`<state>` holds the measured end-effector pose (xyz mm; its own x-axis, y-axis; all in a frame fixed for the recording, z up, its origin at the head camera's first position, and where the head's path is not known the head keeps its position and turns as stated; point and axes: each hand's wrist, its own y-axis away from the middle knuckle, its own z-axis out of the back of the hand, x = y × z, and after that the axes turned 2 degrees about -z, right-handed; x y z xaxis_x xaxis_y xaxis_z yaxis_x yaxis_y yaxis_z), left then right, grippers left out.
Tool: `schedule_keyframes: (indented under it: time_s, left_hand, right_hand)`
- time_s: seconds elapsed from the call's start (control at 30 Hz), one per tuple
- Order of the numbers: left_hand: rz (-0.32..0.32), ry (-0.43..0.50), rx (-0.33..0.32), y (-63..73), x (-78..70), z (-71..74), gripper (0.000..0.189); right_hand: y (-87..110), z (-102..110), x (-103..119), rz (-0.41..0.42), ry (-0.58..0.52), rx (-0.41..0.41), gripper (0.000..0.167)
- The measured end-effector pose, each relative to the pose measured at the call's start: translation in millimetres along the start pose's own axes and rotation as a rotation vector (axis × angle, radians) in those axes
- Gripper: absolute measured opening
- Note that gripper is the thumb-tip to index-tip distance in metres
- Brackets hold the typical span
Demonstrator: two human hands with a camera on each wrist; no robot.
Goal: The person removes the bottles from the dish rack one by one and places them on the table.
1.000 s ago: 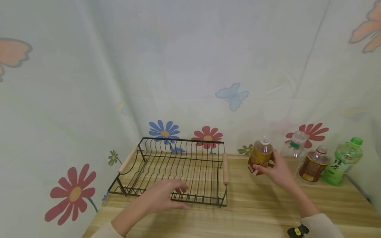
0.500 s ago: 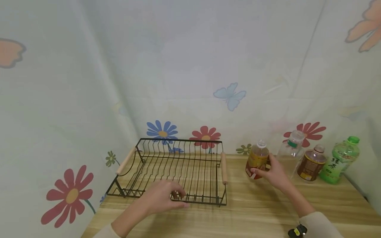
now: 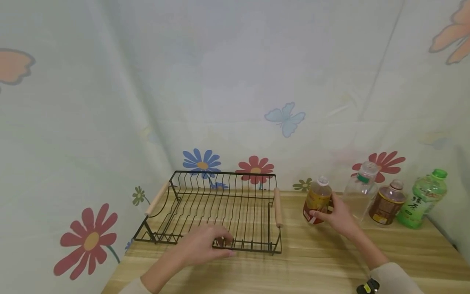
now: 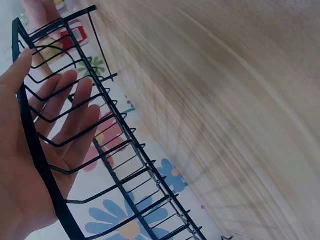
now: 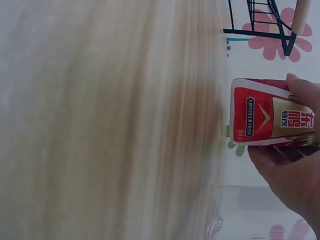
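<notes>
My right hand [image 3: 339, 216] grips a plastic drink bottle [image 3: 317, 200], thumb on the near side and fingers around its right. The bottle is upright, uncapped, with a red and yellow label. The right wrist view shows the red label [image 5: 255, 115] close up; I cannot tell whether the base touches the table. A black wire dish rack [image 3: 220, 196] with two wooden handles stands on the left. At its front rail is my left hand [image 3: 203, 245], fingers loosely bent. From the left wrist, that hand [image 4: 70, 130] appears with spread fingers by the wires, gripping nothing.
Right of the held bottle stand a clear bottle [image 3: 358, 194], a brown-labelled bottle [image 3: 385, 206] and a green tea bottle [image 3: 422, 200]. A flowered curtain [image 3: 235, 81] closes off the back of the wooden table [image 3: 304, 261]. A small black object [image 3: 367, 287] is beside the right sleeve.
My right hand and the bottle have come down a little and slightly left over the last second. The left hand stays about where it was at the rack's front.
</notes>
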<state>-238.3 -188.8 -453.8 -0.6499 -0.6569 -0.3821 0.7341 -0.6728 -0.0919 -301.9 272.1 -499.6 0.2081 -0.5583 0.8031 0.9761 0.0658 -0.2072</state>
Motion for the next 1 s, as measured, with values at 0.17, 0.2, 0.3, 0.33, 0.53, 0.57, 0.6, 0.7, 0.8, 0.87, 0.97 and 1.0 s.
schedule_keyframes:
  time_s: [0.17, 0.2, 0.3, 0.33, 0.53, 0.57, 0.6, 0.7, 0.8, 0.87, 0.97, 1.0]
  left_hand:
    - [0.008, 0.012, -0.003, -0.5, -0.5, -0.7, 0.041]
    - [0.01, 0.013, -0.005, -0.5, -0.6, -0.9, 0.041]
    - [0.016, 0.016, -0.008, -0.1, -0.4, -1.5, 0.041]
    - [0.017, 0.016, -0.009, 0.1, -0.3, -1.8, 0.04]
    - [0.016, -0.005, -0.013, 0.5, 0.7, -3.3, 0.039]
    - [0.015, -0.007, -0.013, 0.2, 0.8, -3.5, 0.039]
    - [0.013, -0.009, -0.013, 0.1, 0.7, -3.6, 0.04]
    - [0.018, 0.0, -0.007, 0.3, 0.4, -3.7, 0.04]
    - [0.027, 0.005, -0.002, 1.2, -0.6, -3.4, 0.042]
    - [0.031, 0.004, -0.003, 1.5, -0.8, -3.1, 0.043]
    - [0.033, 0.008, -0.005, 1.1, -1.2, -2.4, 0.043]
    - [0.033, 0.008, -0.005, 0.9, -1.3, -2.1, 0.043]
  right_hand:
    - [-0.3, -1.1, -0.3, -0.011, -0.006, 0.007, 0.09]
    - [-0.3, -1.3, -0.1, -0.013, -0.009, 0.007, 0.09]
    - [0.3, -2.1, 0.6, -0.013, -0.016, 0.012, 0.088]
    - [0.6, -2.4, 0.6, -0.012, -0.018, 0.014, 0.087]
    - [1.0, -4.4, -3.6, -0.013, -0.01, 0.017, 0.087]
    - [0.8, -4.4, -4.5, -0.012, -0.008, 0.015, 0.087]
    - [0.6, -4.4, -5.5, -0.01, -0.008, 0.015, 0.087]
    - [0.8, -4.3, -8.0, -0.002, -0.005, 0.016, 0.086]
    - [1.5, -3.9, -8.6, 0.004, -0.001, 0.023, 0.086]
    - [1.2, -3.5, -8.2, 0.005, 0.006, 0.025, 0.086]
    - [0.4, -2.8, -6.8, 0.003, 0.016, 0.03, 0.087]
    - [0.1, -2.6, -6.2, 0.004, 0.02, 0.032, 0.087]
